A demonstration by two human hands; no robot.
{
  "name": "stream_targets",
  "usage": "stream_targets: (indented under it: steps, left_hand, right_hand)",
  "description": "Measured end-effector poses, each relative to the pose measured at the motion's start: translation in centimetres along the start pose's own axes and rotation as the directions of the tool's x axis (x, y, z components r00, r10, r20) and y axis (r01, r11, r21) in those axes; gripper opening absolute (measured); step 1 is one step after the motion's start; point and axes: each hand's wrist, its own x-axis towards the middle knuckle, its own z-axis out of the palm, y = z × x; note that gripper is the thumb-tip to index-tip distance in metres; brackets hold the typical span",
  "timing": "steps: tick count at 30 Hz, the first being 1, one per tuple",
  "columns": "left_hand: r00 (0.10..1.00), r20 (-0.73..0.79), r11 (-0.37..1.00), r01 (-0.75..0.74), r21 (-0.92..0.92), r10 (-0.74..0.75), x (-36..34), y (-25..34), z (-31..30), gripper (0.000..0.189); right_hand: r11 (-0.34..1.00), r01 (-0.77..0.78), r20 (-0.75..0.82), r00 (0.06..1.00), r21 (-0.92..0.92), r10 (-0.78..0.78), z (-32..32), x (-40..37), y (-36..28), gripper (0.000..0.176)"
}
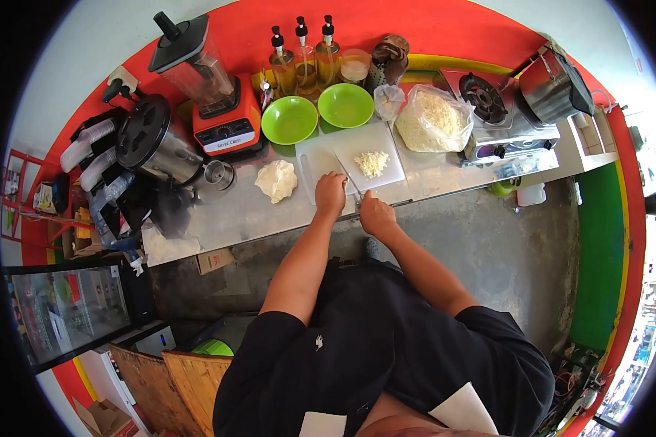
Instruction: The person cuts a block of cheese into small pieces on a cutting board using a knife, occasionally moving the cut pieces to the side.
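A white cutting board (315, 156) lies on the metal counter, with a small heap of finely chopped pale food (372, 164) on its right half. In my right hand (377, 215), at the board's front edge, is the handle of a knife (348, 171); its blade points away from me across the board, left of the heap. My left hand (331, 194) rests over the board's front, close beside the blade, its fingers bent together. What those fingers hold, if anything, is hidden. Left of the board sits a pale, crumpled lump (276, 181).
Two green bowls (290, 120) stand behind the board, with pump bottles (306, 65) farther back. A plastic bag of pale shredded food (436, 120) and a gas stove (506, 124) are to the right. A red blender (226, 120) and a metal cup (219, 174) are at left.
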Motion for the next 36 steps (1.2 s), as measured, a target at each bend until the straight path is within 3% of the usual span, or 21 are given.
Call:
stream_targets:
  steps: [8,10,13,17,22,28,30,33,36]
  left_hand:
    - [0.999,0.012,0.999,-0.045,-0.006,0.045,0.1,-0.2,-0.6,0.008]
    - [0.999,0.016,0.999,-0.038,-0.003,0.038,0.2,-0.2,-0.5,0.008]
    - [0.998,0.064,1.000,-0.007,0.016,0.006,0.3,-0.3,-0.7,0.008]
    - [0.999,0.008,0.999,-0.045,0.000,0.045,0.1,0.1,-1.1,0.006]
    - [0.998,0.031,0.999,-0.048,0.022,0.047,-0.1,-0.1,-0.7,0.004]
    - [0.995,-0.049,0.994,0.089,-0.062,-0.092,-0.1,0.6,-0.3,0.006]
    - [0.969,0.036,0.959,0.248,-0.139,-0.246,0.2,0.4,-0.1,0.006]
    - [0.957,0.078,0.952,0.287,-0.108,-0.280,0.3,0.5,-0.4,0.006]
    - [0.964,0.016,0.963,0.266,-0.035,-0.265,0.2,1.1,-0.5,0.009]
  right_hand:
    - [0.995,-0.087,0.004,0.996,0.038,0.087,1.7,-0.1,-1.2,0.025]
    - [0.996,-0.058,0.021,0.998,-0.064,0.060,0.6,-0.5,-1.8,0.026]
    - [0.995,-0.075,0.024,0.997,-0.061,0.077,1.2,-1.2,-2.0,0.026]
    - [0.995,-0.092,-0.032,0.995,0.031,0.093,3.7,-0.2,-1.1,0.026]
    - [0.999,-0.050,0.096,0.994,0.004,0.050,1.5,1.7,-1.4,0.032]
    - [1.000,0.000,0.167,0.986,0.000,0.000,1.2,1.1,-0.7,0.039]
    - [1.000,0.003,0.208,0.978,-0.007,-0.002,0.6,2.3,-0.8,0.041]
    - [0.999,0.026,0.260,0.966,-0.026,-0.019,-1.8,1.6,-1.5,0.043]
    - [0.998,0.057,0.260,0.965,-0.035,-0.046,-1.7,1.7,-0.8,0.043]
